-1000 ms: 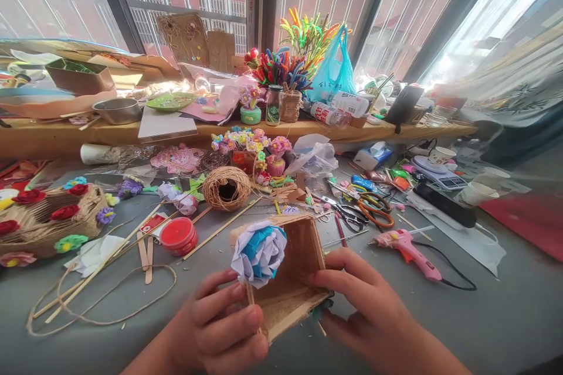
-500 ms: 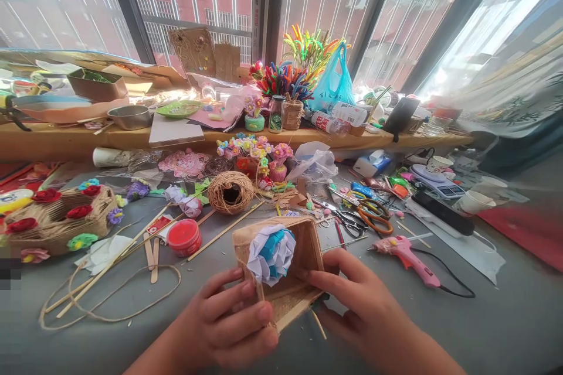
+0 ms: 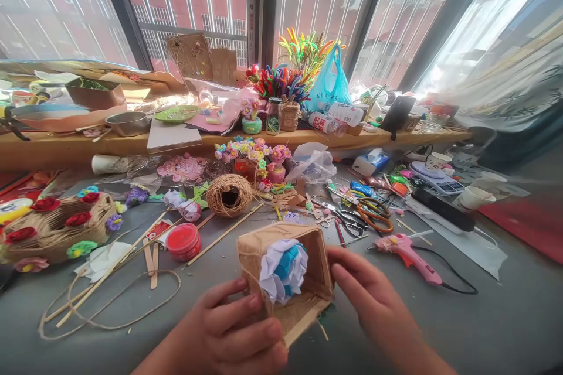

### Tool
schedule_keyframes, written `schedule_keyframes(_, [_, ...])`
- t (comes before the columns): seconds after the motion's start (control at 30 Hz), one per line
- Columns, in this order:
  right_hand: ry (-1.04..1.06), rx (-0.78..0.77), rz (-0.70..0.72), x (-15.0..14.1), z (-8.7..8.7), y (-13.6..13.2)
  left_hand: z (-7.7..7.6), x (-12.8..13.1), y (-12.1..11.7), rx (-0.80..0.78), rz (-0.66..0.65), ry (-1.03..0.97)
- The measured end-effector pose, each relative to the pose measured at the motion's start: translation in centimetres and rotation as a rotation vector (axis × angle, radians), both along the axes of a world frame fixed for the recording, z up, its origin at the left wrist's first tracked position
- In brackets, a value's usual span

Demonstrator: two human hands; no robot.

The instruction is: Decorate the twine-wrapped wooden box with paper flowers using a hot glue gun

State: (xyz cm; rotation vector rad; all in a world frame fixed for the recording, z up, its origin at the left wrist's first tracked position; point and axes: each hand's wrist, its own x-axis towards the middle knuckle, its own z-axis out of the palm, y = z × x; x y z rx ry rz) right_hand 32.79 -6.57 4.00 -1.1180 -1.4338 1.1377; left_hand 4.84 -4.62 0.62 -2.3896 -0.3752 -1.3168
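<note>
A small cardboard box is tilted in front of me, its open side facing up and toward me. At its mouth sits a folded paper flower, white with blue petals. My left hand is closed around the box's left side, fingers at its near wall just below the flower. Against the right edge rest the fingertips of my right hand, steadying the box from outside; its thumb is hidden. Under the box a thin stick and a bit of green show.
A pink glue gun lies to the right with its cord, near scissors. A twine ball, a red tub and loose sticks lie on the left. Farther left stands a flower-trimmed twine box. A cluttered shelf runs behind.
The paper flower has moved right and down, from the box's left rim into its mouth. My right fingers have come out of the box to its outer right edge.
</note>
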Motion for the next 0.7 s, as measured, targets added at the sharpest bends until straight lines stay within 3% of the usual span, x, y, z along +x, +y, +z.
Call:
schedule_keyframes(0.1, [-0.067, -0.147, 0.002, -0.1, 0.8, 1.0, 0.0, 0.1, 0.3, 0.021, -0.045, 0.046])
schedule_keyframes(0.3, [-0.234, -0.115, -0.139, -1.1, 1.0, 3.4, -1.3, -0.8, 0.7, -0.112, 0.085, 0.123])
schedule_keyframes(0.47, [-0.078, -0.113, -0.213, -2.4, -0.2, 5.3, -2.2, -1.0, 1.4, -0.491, 0.185, -0.286])
schedule_keyframes(0.6, [0.079, -0.106, -0.268, -3.3, -0.8, 5.2, -1.3, -1.8, 2.7, -0.817, 0.215, -0.67])
schedule_keyframes(0.7, [0.168, -0.083, -0.281, -3.9, -1.1, 4.9, -0.8, -2.1, 3.5, -1.003, 0.203, -0.829])
